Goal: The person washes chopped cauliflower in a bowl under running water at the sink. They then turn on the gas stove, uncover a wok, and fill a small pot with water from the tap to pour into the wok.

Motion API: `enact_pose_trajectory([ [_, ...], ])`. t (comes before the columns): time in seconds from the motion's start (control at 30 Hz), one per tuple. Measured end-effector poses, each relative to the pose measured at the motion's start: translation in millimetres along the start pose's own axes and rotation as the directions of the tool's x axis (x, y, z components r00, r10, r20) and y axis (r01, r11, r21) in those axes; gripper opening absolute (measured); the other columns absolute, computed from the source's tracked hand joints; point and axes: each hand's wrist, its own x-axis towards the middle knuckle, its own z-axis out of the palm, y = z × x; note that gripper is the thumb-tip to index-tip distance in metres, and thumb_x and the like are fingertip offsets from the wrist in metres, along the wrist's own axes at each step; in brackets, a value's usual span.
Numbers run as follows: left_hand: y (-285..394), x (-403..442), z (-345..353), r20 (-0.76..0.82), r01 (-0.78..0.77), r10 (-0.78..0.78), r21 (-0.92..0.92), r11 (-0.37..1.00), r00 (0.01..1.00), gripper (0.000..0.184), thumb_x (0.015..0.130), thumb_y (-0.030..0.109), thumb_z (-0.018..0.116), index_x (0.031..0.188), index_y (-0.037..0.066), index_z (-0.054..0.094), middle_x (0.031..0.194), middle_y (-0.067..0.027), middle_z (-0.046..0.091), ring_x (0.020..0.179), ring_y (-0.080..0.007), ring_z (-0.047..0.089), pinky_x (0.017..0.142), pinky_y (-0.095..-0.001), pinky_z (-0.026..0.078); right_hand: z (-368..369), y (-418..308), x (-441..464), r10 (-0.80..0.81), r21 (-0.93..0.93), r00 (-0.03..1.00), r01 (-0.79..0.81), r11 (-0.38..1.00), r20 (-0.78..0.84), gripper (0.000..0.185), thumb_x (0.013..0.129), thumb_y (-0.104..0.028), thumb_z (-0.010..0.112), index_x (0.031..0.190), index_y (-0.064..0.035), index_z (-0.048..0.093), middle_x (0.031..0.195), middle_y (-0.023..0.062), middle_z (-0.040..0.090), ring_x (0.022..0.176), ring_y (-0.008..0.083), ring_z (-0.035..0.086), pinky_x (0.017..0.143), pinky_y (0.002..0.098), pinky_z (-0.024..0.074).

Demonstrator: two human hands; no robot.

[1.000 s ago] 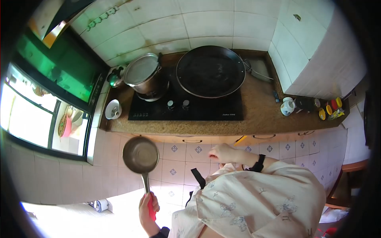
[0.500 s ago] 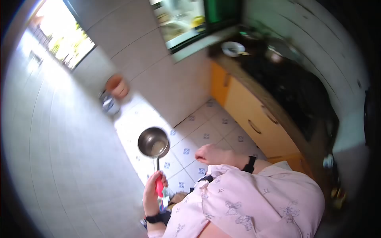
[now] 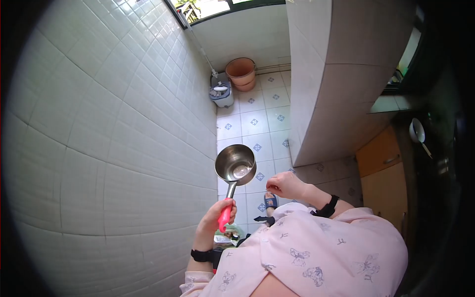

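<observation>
My left hand point(image 3: 216, 217) is closed around the pink handle of a metal water ladle point(image 3: 235, 165). Its round, deep steel bowl points away from me, opening upward, over the tiled floor. A pale patch of light or a little liquid shows at the bottom; I cannot tell which. To the right of the bowl, not touching it, my right hand point(image 3: 287, 185) hangs in front of my body with its fingers curled in. Nothing shows in that hand.
White tiled wall point(image 3: 109, 158) runs along my left. Ahead on the floor point(image 3: 255, 122) stand an orange bucket point(image 3: 241, 73) and a grey mop bucket point(image 3: 221, 96). A wall corner point(image 3: 309, 89) juts out on the right, before a counter with a white bowl point(image 3: 416, 130). A bin point(image 3: 232, 233) is low beside me.
My view has turned right to left, now facing down the narrow passage toward the buckets. The counter has shifted to the far right. My left hand keeps holding the ladle; my right hand stays curled.
</observation>
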Motion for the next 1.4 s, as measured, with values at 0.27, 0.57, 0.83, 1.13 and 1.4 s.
enact_pose_trajectory([
  [0.27,123.5,66.3,-71.9,0.008,-0.055,0.055,0.05,0.997,0.998,0.024,0.096,0.03,0.046,0.093,0.006,0.051,0.066,-0.0045,0.053,0.048,-0.0125,0.048,0.044,-0.0261,0.04,-1.5,16.4,209.8,-0.321,0.044,0.945,0.323,0.945,-0.057,0.019,0.08,-0.023,0.067,0.076,-0.0089,0.056,0.069,0.0055,0.061,0.066,0.024,0.061,0.058,0.0362,0.0493],
  [0.57,388.2,272.0,-92.5,0.168,0.187,-0.249,0.313,0.931,0.954,0.024,0.096,0.028,0.046,0.089,0.006,0.051,0.063,-0.0048,0.052,0.046,-0.0132,0.045,0.041,-0.0273,0.036,-111.5,166.0,367.4,0.019,-0.041,0.93,-0.037,0.998,-0.366,0.025,0.086,-0.031,0.063,0.078,-0.0082,0.058,0.068,0.0073,0.06,0.066,0.027,0.061,0.06,0.0378,0.0485],
  [0.83,539.1,441.6,-53.7,0.221,0.346,-0.557,0.588,0.731,0.801,0.027,0.094,0.031,0.049,0.085,0.006,0.052,0.064,-0.0045,0.053,0.047,-0.0129,0.045,0.044,-0.0272,0.037,-173.2,244.5,426.1,0.335,0.038,0.638,-0.432,0.901,-0.694,0.022,0.088,-0.029,0.059,0.086,-0.0068,0.061,0.079,0.0094,0.062,0.073,0.0296,0.062,0.064,0.0393,0.0489],
  [1.13,614.7,657.8,97.6,0.18,0.26,-0.748,0.865,0.43,0.639,0.026,0.093,0.03,0.051,0.087,0.005,0.053,0.066,-0.0033,0.054,0.049,-0.0122,0.047,0.043,-0.0258,0.037,-302.2,400.8,423.1,0.129,-0.116,0.393,-0.541,0.833,-0.91,0.032,0.073,-0.001,0.059,0.103,-0.0116,0.062,0.1,0.0071,0.063,0.099,0.0258,0.058,0.082,0.0398,0.0465],
  [1.4,653.6,818.2,269.5,0.159,0.034,-0.905,0.982,0.187,0.394,0.03,0.094,0.037,0.048,0.089,0.007,0.054,0.067,-0.0035,0.054,0.048,-0.0112,0.046,0.042,-0.0245,0.035,-411.4,512.6,392.0,0.359,-0.063,0.47,-0.671,0.739,-0.806,0.035,0.075,-0.008,0.062,0.11,-0.0124,0.056,0.102,0.0022,0.062,0.104,0.0199,0.056,0.095,0.0388,0.038],
])
